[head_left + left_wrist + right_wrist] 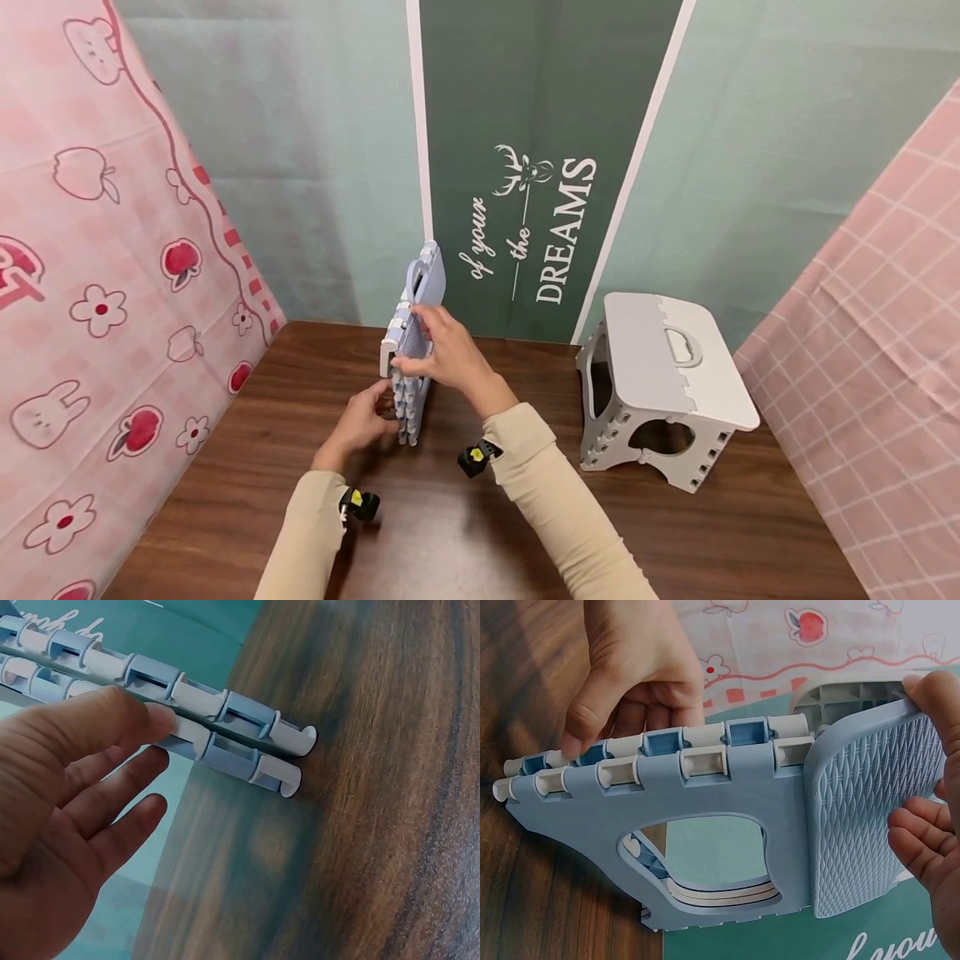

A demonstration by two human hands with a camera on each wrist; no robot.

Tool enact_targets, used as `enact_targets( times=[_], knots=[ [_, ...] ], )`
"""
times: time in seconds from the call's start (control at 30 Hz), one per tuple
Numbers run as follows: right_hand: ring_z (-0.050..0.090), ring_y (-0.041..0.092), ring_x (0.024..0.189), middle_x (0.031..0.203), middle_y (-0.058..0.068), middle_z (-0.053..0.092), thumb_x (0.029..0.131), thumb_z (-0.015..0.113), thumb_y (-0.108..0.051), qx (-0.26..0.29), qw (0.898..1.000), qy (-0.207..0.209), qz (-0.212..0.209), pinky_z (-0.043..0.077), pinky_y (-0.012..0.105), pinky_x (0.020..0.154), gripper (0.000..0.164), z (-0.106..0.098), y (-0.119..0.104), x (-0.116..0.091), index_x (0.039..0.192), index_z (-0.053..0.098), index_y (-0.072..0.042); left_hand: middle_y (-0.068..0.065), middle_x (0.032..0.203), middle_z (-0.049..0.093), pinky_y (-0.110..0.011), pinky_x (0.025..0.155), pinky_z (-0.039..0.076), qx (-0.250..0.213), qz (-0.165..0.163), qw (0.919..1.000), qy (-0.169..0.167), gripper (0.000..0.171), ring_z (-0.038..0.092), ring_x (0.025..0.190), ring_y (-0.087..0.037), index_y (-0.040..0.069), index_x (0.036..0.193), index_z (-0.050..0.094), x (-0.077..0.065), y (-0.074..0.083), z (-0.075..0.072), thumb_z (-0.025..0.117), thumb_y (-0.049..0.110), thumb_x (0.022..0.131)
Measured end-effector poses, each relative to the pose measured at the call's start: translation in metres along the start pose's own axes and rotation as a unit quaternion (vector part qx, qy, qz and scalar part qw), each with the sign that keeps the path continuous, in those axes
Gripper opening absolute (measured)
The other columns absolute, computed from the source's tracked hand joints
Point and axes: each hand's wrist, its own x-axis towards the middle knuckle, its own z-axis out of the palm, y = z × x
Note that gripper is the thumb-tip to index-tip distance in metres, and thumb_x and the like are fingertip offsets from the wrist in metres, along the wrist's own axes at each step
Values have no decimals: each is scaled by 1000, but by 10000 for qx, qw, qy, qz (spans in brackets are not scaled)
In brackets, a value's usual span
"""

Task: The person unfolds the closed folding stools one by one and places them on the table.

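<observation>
A blue and white folding step stool, nearly folded flat, stands on its leg ends, with narrow gaps between its panels. My right hand grips its top section; in the right wrist view the thumb lies over the rim and fingers are at the woven-textured blue seat. Lower down, my left hand holds the hinged leg edge. The left wrist view shows that thumb on one of two hinge rows, the other fingers behind it. An oval opening shows in the blue leg panel.
An unfolded grey and white step stool stands at the right on the brown wooden table. A green lettered backdrop hangs behind. Pink patterned cloth borders the left side and pink checked cloth the right.
</observation>
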Motion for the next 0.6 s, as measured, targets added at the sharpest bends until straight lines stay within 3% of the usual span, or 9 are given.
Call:
enact_targets(
  times=[0.2, 0.43, 0.6],
  knots=[
    [55, 24, 84, 97, 17, 54, 68, 82, -32, -13, 10000, -77, 5, 45, 28, 70, 71, -3, -1, -1, 122, 49, 0, -17, 100, 63, -39, 79, 50, 331, -43, 9994, 74, 62, 61, 93, -32, -4, 118, 54, 1, 2, 1, 74, -17, 61],
    [54, 24, 91, 105, 16, 51, 73, 79, -31, 355, 9981, -205, 460, 45, 28, 73, 76, -4, -3, -15, 136, 44, -5, -18, 103, 62, -39, 79, 50, 399, 51, 9992, -39, 63, 61, 95, -33, -4, 119, 53, 1, 1, 2, 74, -16, 62],
    [54, 20, 90, 104, 15, 55, 71, 80, -23, 597, 9969, 137, 489, 44, 29, 72, 74, -1, 2, -27, 134, 47, -5, -19, 102, 62, -39, 79, 49, 269, 202, 9994, -33, 63, 62, 94, -34, -4, 119, 52, 1, 1, 1, 73, -17, 61]
  ],
)
